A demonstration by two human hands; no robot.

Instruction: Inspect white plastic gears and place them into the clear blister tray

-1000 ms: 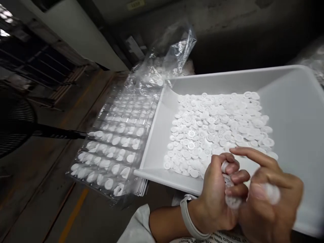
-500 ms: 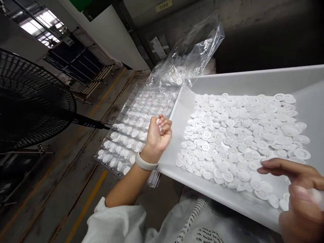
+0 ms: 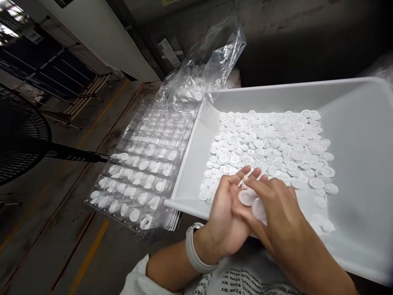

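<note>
Above the near part of a white bin (image 3: pixel 353 123), my two hands are together. My left hand (image 3: pixel 225 221), with a pale band at its wrist, is cupped palm up around several small white plastic discs (image 3: pixel 247 198). Over that palm, my right hand (image 3: pixel 281 213) curls its fingers round more of these discs; some are hidden behind the fingers. A spread of loose white wheel-like discs (image 3: pixel 264 143) covers the bin's floor. To the left of the bin lies a clear blister tray (image 3: pixel 123 143), its pockets holding white discs in rows.
A crumpled clear plastic bag (image 3: pixel 208 61) stands at the tray's far end, against the bin's corner. A black fan (image 3: pixel 21 131) is at the left edge, its pole reaching toward the tray. Farther back is a rack (image 3: pixel 52 69) with dark panels.
My left hand has come from over the tray's edge to the front of the bin. My right hand has moved left to meet it. The view has shifted right.
</note>
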